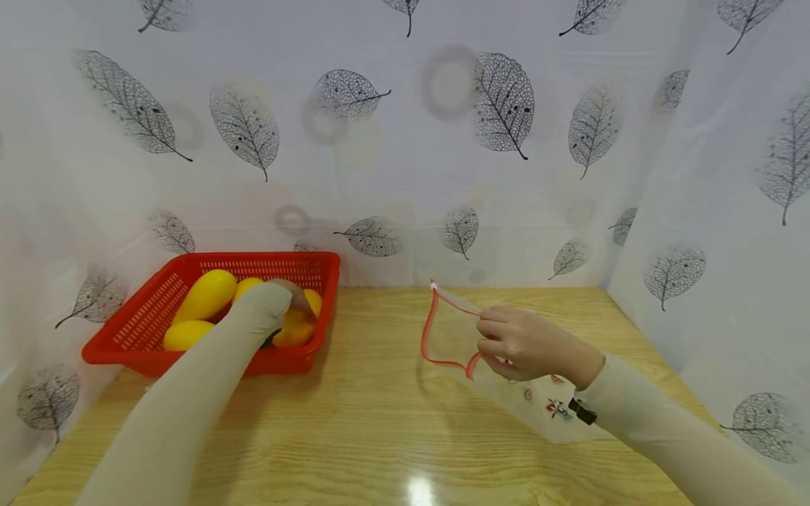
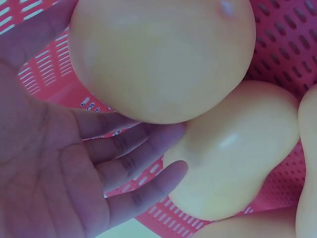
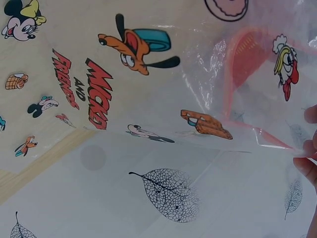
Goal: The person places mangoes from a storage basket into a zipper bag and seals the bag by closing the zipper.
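My left hand (image 2: 74,158) reaches into a red plastic basket (image 1: 325,330). Its fingers are spread and fairly straight against the near side of a plump yellow mango-like fruit (image 2: 163,54); some fingertips are hidden behind it. Another yellow fruit (image 2: 233,148) lies just beyond the fingertips. On the right, my right hand (image 1: 528,344) pinches the rim of a clear zip bag (image 1: 452,330) with a red edge. The bag's mouth gapes toward the basket, and its printed body (image 3: 163,89) hangs down to the table. I see nothing inside the bag.
Several more yellow fruits (image 1: 205,295) lie in the basket's left part. The basket stands at the back left of a wooden table (image 1: 354,422). White curtains (image 1: 405,176) with leaf prints close off the back and sides.
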